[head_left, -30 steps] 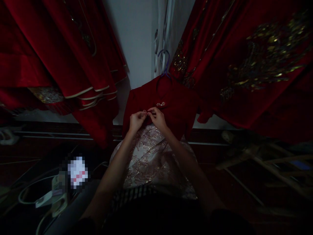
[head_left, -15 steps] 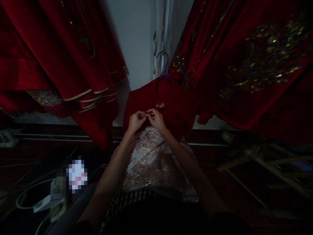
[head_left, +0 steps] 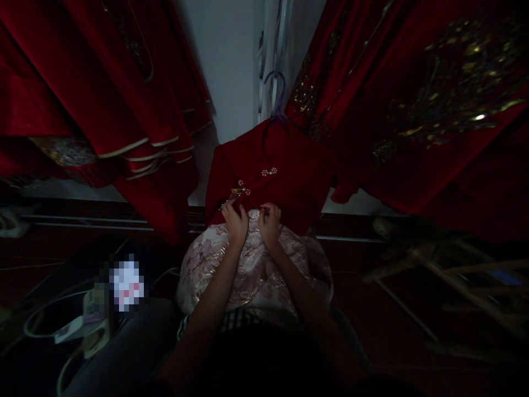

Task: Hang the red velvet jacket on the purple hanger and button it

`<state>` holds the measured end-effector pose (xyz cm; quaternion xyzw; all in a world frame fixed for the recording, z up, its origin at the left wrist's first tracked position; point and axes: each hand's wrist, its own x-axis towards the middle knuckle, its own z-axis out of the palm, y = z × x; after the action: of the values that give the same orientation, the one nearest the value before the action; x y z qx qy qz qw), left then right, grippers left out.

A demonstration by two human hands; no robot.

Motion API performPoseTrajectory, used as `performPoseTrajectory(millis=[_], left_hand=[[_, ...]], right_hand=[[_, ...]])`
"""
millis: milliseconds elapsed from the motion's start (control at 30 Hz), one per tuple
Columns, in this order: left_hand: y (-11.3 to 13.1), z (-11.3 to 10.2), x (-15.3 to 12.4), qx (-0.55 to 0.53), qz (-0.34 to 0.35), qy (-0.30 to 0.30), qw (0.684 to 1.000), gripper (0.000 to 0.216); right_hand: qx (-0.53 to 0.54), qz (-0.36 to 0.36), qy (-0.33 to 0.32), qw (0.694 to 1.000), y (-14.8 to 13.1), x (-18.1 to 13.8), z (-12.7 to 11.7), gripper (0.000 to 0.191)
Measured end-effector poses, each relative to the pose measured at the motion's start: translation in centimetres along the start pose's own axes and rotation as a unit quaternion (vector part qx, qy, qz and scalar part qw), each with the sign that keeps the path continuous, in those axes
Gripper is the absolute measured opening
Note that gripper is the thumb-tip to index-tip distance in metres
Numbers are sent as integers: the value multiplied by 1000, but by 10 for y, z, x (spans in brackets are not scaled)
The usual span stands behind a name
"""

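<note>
A red top point(head_left: 291, 157) hangs on a purple hanger point(head_left: 280, 91). Pearly flower-shaped fasteners show on its chest point(head_left: 269, 172) and lower, to the left point(head_left: 243, 188), where a small gold ornament point(head_left: 237, 192) with dangling strands hangs. My left hand point(head_left: 235, 225) is at the top's lower edge, just below that ornament, its fingers bent on the red cloth. My right hand point(head_left: 270, 225) pinches the hem a little to the right. Beneath both wrists spreads a pale pink brocade skirt point(head_left: 256, 275) with shiny threads.
Red garments point(head_left: 152, 110) with light piping hang at left, and more point(head_left: 413, 182) with gold sequin embroidery at right. A white cabinet door point(head_left: 231, 71) stands behind. Cables and a power strip point(head_left: 97, 336) lie lower left; a wooden frame point(head_left: 446, 275) is at right.
Both hands have left the lower flower fastener and come down to the hem, moving apart. That fastener and the gold ornament are now uncovered. The view has shifted slightly.
</note>
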<state>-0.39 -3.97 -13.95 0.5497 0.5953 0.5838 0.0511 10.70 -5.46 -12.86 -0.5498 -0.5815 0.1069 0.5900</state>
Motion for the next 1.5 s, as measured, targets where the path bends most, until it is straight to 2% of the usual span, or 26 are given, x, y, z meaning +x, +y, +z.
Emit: performPoseTrajectory(millis=[100, 233, 467, 567, 633, 767, 833, 867, 933, 1000, 1033, 1133, 1267, 1367, 1500], left_hand=[[-2, -3, 4, -9, -14, 22, 1000, 28], [-5, -4, 2, -2, -31, 6, 999, 23], [-11, -11, -6, 23, -21, -27, 999, 21], [-12, -25, -3, 18, -9, -54, 998, 19], [-6, -36, 1, 8, 4, -49, 999, 15], [21, -50, 3, -22, 20, 55, 998, 15], [30, -46, -2, -39, 24, 67, 997, 16], [31, -41, -7, -48, 28, 52, 997, 16], [26, -29, -16, -61, 37, -16, 997, 16], [15, -18, -23, -66, 39, -86, 993, 15], [10, -14, -25, -67, 33, -102, 992, 14], [0, -9, -26, -74, 8, -94, 993, 17], [-3, -10, -24, -110, -51, -89, 989, 23], [-3, -10, -23, -179, -102, -85, 975, 25], [-4, -12, -22, -247, -116, -103, 956, 18]], right_hand=[[-47, 23, 25, 998, 6, -4, 4, 23], [-80, 66, 20, 994, 12, -2, 5, 22], [-99, 40, 56, 993, 5, -9, -10, 26], [-51, 24, -3, 998, 6, -11, -19, 22], [-14, 33, -47, 998, 10, -10, -21, 19], [80, 96, -117, 985, 14, 0, -26, 17], [145, 130, -146, 970, 10, 8, -33, 20], [172, 142, -158, 962, 6, 12, -37, 22], [213, 161, -178, 947, -5, 18, -44, 25], [240, 176, -198, 934, -18, 20, -44, 28], [249, 184, -203, 929, -23, 18, -41, 28], [246, 191, -187, 932, -28, 6, -20, 30], [204, 135, -99, 965, -12, -16, 8, 26], [197, 102, -84, 972, -1, -25, 14, 25], [194, 93, -86, 973, 2, -28, 11, 26]])
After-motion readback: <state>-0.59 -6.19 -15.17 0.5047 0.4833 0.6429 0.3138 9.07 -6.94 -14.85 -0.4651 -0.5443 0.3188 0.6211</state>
